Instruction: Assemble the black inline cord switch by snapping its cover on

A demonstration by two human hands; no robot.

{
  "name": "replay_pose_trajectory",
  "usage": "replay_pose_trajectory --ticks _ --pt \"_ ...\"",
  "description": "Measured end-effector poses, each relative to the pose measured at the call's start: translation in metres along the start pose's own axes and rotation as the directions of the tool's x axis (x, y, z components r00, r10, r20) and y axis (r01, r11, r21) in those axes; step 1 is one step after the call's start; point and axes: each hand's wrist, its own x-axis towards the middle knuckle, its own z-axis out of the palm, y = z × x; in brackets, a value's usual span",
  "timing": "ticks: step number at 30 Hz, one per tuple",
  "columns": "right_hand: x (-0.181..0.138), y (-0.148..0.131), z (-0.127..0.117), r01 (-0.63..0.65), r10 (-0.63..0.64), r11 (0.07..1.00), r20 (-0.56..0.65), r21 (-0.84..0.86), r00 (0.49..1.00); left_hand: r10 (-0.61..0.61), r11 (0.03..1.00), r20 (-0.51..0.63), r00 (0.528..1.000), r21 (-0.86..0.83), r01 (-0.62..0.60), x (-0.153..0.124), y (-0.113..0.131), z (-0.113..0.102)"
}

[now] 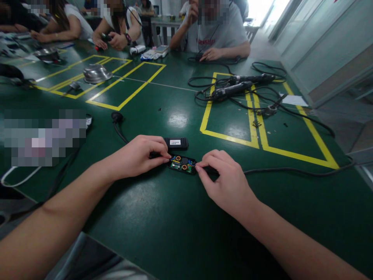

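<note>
An opened black adapter housing (182,163) lies on the green table (163,217), its circuit board with copper coils showing. My left hand (140,155) pinches its left end, fingers closed. My right hand (225,182) pinches the right end, where a black cable (291,170) leaves toward the right. The black cover (176,143) with a white label lies just behind the housing, apart from both hands.
Yellow tape marks boxes on the table. Two black power tools (233,90) with tangled cords lie in the right box. A metal bowl (96,74) and a black plug (117,116) sit to the left. Other people sit along the far edge.
</note>
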Motion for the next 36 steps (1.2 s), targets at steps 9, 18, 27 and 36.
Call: replay_pose_trajectory --ticks 9,18,27,36 --pt "-0.003 -0.001 -0.001 0.063 -0.069 0.988 -0.034 -0.138 0.997 0.036 0.984 -0.302 0.953 0.177 0.019 0.008 0.002 0.017" --pt "-0.004 0.000 0.000 -0.011 0.008 0.998 -0.058 -0.058 0.998 -0.169 0.974 -0.248 0.954 0.106 0.200 0.017 -0.010 0.018" --pt "-0.004 -0.003 -0.001 -0.017 0.019 0.998 0.022 -0.061 1.000 0.074 0.997 -0.058 0.996 -0.002 -0.075 0.008 0.012 0.016" --pt "-0.003 0.001 0.000 -0.042 0.047 0.997 0.069 -0.072 0.997 0.061 0.997 -0.014 0.998 0.037 -0.060 0.006 0.015 0.017"
